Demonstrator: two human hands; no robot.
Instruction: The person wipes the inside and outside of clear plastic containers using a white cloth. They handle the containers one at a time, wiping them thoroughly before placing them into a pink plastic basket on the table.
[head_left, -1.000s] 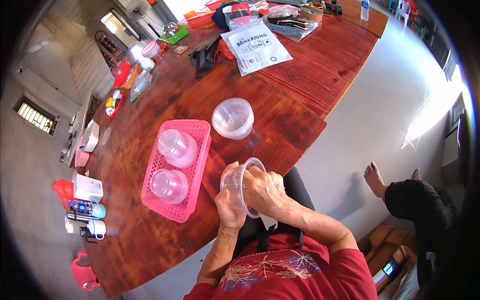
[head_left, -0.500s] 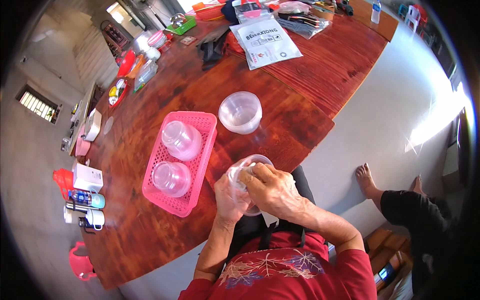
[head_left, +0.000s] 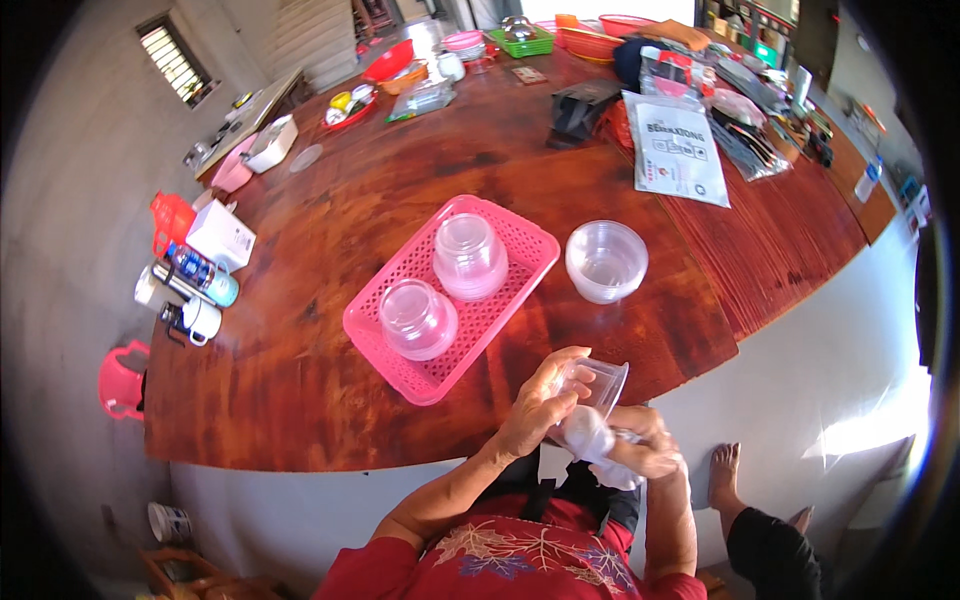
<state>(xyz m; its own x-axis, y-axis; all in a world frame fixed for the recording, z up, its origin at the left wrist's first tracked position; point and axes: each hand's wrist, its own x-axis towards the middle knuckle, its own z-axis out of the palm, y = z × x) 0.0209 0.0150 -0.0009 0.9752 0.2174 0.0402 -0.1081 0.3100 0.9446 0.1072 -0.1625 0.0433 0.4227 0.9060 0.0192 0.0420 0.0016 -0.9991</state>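
Note:
Near the table's front edge, my left hand (head_left: 538,412) grips a clear plastic bowl (head_left: 606,383), tipped on its side. A white cloth (head_left: 590,436) is bunched in my right hand (head_left: 650,447) and lies against the bowl's lower side. Both hands are close together in front of my body. Beyond them, a pink perforated basket (head_left: 492,322) carries two stacks of upside-down clear bowls, a farther stack (head_left: 470,258) and a nearer stack (head_left: 418,320). Right of the basket, another clear bowl (head_left: 606,262) stands upright on the wooden table (head_left: 290,380).
Cups and bottles (head_left: 205,285) with a white box (head_left: 220,236) stand at the left edge. A white plastic packet (head_left: 678,150) lies at the back right, among bags and tools. Baskets and bowls line the far edge. Another person's leg (head_left: 760,530) shows at lower right.
The view has swung to the right. My right hand and the cloth have come from the bowl's mouth to its lower side. The bowl now lies tipped sideways in my left hand.

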